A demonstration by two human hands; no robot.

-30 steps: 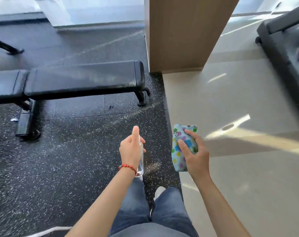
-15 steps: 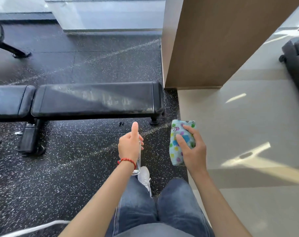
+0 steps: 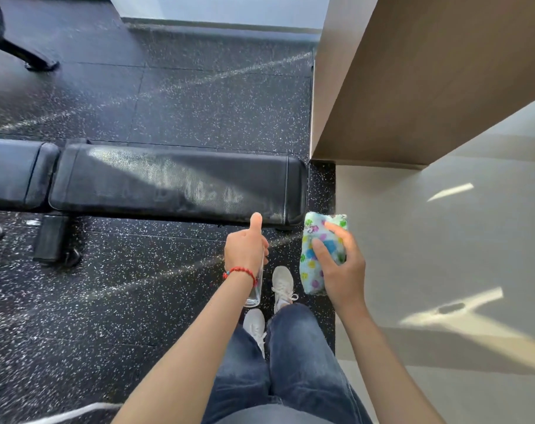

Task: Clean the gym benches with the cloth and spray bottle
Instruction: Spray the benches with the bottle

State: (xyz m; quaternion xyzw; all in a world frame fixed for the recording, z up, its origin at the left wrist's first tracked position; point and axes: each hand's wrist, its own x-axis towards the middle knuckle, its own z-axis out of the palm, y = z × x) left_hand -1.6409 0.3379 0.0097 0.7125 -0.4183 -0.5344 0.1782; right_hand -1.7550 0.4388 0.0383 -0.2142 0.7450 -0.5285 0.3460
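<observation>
- One black padded gym bench (image 3: 174,182) stands across the speckled rubber floor (image 3: 107,316), made of two pads: a long one and a shorter one (image 3: 12,174) at its left end.
- The long pad carries a pale, patchy film over much of its top, thickest toward the middle and right.
- Two hands are in view, both held just short of the bench's near right corner.
- The left hand (image 3: 245,250) is closed around one clear spray bottle (image 3: 255,289), thumb pointing up; the bottle's head is hidden in the fist and only its clear lower body shows below the wrist.
- One red bead bracelet (image 3: 240,272) circles the left wrist.
- The right hand (image 3: 341,270) has its fingers (image 3: 322,254) curled around one folded cloth (image 3: 316,249), pale blue with coloured prints, held upright just right of the bottle.
- Two white shoes (image 3: 283,284) and blue jeans (image 3: 290,362) show below, on the dark floor beside the pale tiled floor (image 3: 443,240).
- One wood-toned column (image 3: 413,78) rises at the bench's right end.
</observation>
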